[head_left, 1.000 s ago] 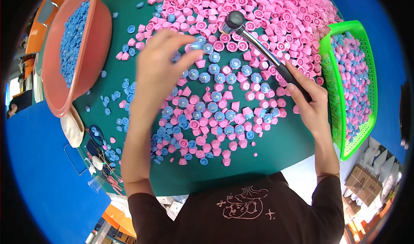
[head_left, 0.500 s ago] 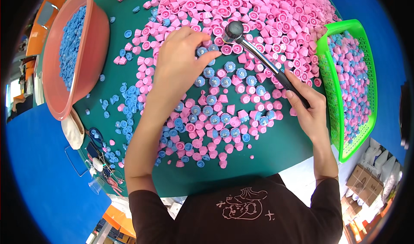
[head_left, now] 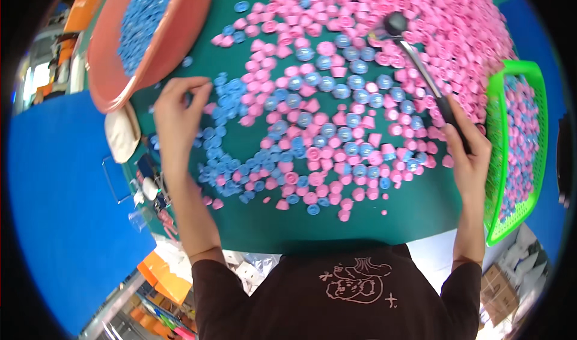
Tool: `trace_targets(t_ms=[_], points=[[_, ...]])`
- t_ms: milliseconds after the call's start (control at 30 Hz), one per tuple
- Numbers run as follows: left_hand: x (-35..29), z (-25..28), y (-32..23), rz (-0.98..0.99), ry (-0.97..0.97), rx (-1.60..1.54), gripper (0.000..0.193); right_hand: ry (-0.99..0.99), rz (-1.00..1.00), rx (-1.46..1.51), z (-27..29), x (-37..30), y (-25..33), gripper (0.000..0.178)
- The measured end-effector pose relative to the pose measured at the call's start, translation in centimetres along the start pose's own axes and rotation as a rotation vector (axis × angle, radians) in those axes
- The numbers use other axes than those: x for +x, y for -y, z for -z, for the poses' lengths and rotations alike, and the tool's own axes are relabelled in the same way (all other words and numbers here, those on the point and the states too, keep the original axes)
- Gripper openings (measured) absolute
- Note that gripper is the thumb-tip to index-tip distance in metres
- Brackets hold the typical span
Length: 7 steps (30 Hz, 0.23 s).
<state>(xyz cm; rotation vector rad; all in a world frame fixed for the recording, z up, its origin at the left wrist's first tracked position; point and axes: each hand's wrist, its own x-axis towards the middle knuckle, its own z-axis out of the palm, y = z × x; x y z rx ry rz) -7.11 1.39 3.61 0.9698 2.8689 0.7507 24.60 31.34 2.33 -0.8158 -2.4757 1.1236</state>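
My right hand (head_left: 470, 153) grips the black handle of a small mallet (head_left: 416, 62). Its metal shaft leans up and left, and its dark round head is over the edge of the pink pile. To the left, my left hand (head_left: 175, 114) has thumb and forefinger drawn together beside loose blue caps (head_left: 227, 99); whether a small piece is between the fingertips cannot be made out. Between my hands, several blue caps with shiny centres (head_left: 341, 91) stand in rough rows among small pink cup-shaped pieces (head_left: 315, 153).
A large heap of pink pieces (head_left: 451, 15) covers the far right of the green table (head_left: 276, 229). An orange-pink basin (head_left: 192, 24) of blue caps stands at the far left. A green basket (head_left: 493, 171) of mixed pink and blue pieces is on the right. A white pouch (head_left: 120, 135) lies below the basin.
My left hand has gone from the blue-capped rows to the loose blue caps on the left, and its fingers have closed. The right hand still holds the mallet. The whole view has shifted.
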Motion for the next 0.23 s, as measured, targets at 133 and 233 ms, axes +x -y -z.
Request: trace_targets(t_ms=[133,233], points=[[-0.2,-1.6,0.2,-0.028,0.079,0.006,0.014,0.066,-0.238,0.095,-0.3,0.3,1.1,0.041],[0.3,-1.9,0.0,-0.001,0.092,-0.05,0.018,0.053,-0.014,0.076,-0.8,0.3,1.0,0.038]])
